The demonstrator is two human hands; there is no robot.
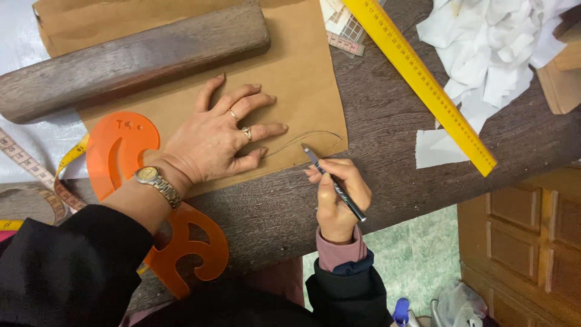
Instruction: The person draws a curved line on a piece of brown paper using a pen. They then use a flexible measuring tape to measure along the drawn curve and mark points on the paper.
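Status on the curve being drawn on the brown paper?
Done: a curved pencil line already runs across the brown paper. In hand: left hand pins the paper flat, right hand holds the pencil, tip at the line. Left: line stops short of the paper's edge.

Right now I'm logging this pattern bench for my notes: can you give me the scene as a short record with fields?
Left hand: flat on brown paper, fingers spread
Right hand: holds pencil, tip on the paper beside a drawn curve
Under left forearm: orange curve template
On paper's top: wooden block
Nearby: yellow ruler, white scraps, tape measure
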